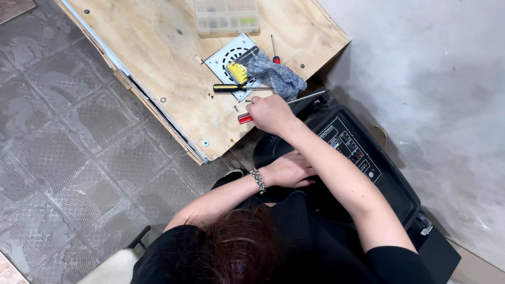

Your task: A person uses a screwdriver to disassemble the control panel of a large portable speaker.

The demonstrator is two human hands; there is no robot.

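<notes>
The right hand is closing around a red-handled screwdriver at the tabletop edge, shaft running right over the black unit. The left hand is resting flat, holding nothing, on the unit. Steadying the unit firmly and keeping the tip square would probably help.

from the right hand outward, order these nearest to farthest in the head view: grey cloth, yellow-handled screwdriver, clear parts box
From the right hand, which grips a red-handled screwdriver:
1. Yellow-handled screwdriver, just above the hand on the metal plate; grey cloth, above and slightly right. Too close to call.
2. Clear parts box, far edge of the plywood board.
</notes>
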